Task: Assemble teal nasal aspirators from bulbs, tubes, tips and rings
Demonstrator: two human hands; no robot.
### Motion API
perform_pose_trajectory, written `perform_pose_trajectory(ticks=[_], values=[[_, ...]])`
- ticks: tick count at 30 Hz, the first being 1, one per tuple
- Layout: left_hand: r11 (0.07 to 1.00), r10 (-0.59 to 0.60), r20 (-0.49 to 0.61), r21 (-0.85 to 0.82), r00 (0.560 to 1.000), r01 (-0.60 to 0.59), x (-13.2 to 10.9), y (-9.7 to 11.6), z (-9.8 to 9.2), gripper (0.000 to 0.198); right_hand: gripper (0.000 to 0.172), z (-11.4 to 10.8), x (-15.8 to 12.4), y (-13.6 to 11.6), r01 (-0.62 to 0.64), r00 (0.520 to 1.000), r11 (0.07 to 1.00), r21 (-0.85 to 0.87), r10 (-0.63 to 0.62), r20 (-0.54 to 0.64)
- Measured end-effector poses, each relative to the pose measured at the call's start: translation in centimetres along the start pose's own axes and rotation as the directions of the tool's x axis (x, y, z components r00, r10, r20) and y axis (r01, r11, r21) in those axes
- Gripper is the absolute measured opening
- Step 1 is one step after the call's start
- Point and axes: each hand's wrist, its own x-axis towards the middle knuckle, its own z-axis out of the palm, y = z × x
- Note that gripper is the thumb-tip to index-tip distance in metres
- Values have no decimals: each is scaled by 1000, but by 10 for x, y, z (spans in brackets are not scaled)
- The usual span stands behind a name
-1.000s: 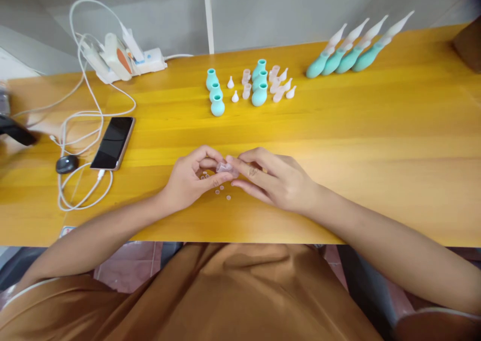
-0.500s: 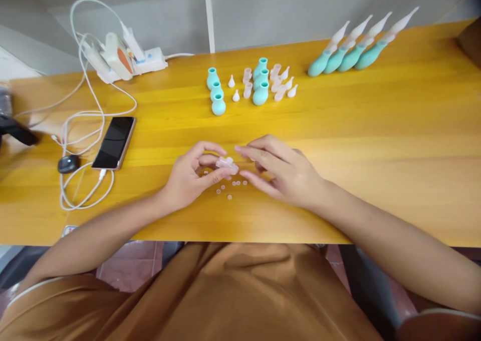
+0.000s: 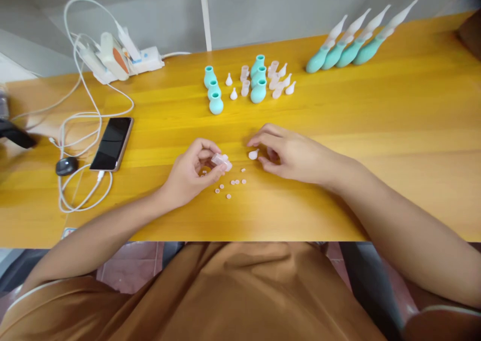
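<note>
Looks like a small hand-assembly workspace, though I can't tell if it's in a home or a workshop. Wooden tabletop [image 3: 293, 211] against a grey wall [image 3: 281, 10], teal bulbs [image 3: 216, 104] in short rows near the back edge, tipped teal bulbs [image 3: 347, 55] toward the right corner, power strip [image 3: 150, 60] toward the left. Phone [image 3: 111, 143] charging, tiled floor [image 3: 131, 276] below.

Soft, fairly bright light spreads over the counter [image 3: 300, 216], with a pale sheen to my right and faint shadows by my hands [image 3: 190, 173]. The wall [image 3: 281, 10] is dimmer, fine detail blurs, and my arms [image 3: 394, 218] stretch towards the edges.
</note>
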Motion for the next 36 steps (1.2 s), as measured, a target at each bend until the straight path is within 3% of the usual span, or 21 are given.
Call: perform_pose_trajectory(ticks=[6, 12, 17, 20, 25, 36], values=[[997, 18, -43, 80, 999, -14, 4, -3, -1, 29, 15, 2, 2, -7, -11, 999, 1000, 0, 11, 33], [971, 68, -24, 233, 997, -61, 3, 1, -5, 20, 12, 4, 5, -17, 18, 992, 968, 251, 14, -124], [856, 177, 67, 482, 982, -187, 2, 4, -8, 15, 20, 10, 6, -33, 79, 973, 900, 429, 24, -228], [813, 215, 111, 530, 970, -241, 2, 4, -9, 15, 20, 15, 6, -38, 141, 961, 910, 391, -30, -276], [818, 212, 123, 521, 970, -245, 1, 4, -9, 29, 21, 19, 5, -39, 184, 953, 924, 334, -85, -289], [782, 257, 142, 550, 956, -292, -1, 6, -8, 20, 10, 17, 5, -43, 212, 945, 928, 306, -115, -306]])
